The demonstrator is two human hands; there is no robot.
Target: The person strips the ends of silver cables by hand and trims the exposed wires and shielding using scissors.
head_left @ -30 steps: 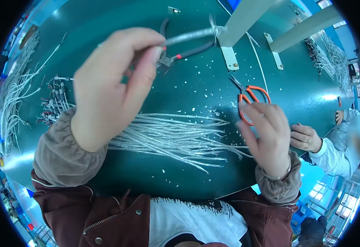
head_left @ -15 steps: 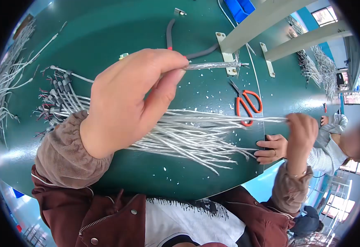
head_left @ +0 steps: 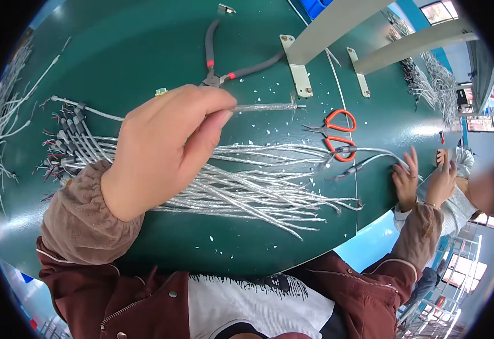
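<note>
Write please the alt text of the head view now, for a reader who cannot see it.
A person's left hand pinches a silvery cable above a green table, over a spread of similar cables. The right hand is beside a co-worker's hand. Orange-handled scissors and grey-handled pliers lie on the table.

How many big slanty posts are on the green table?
2. One post stands just right of the grey-handled pliers; the other post is farther right. More may be hidden past the picture's edge.
</note>
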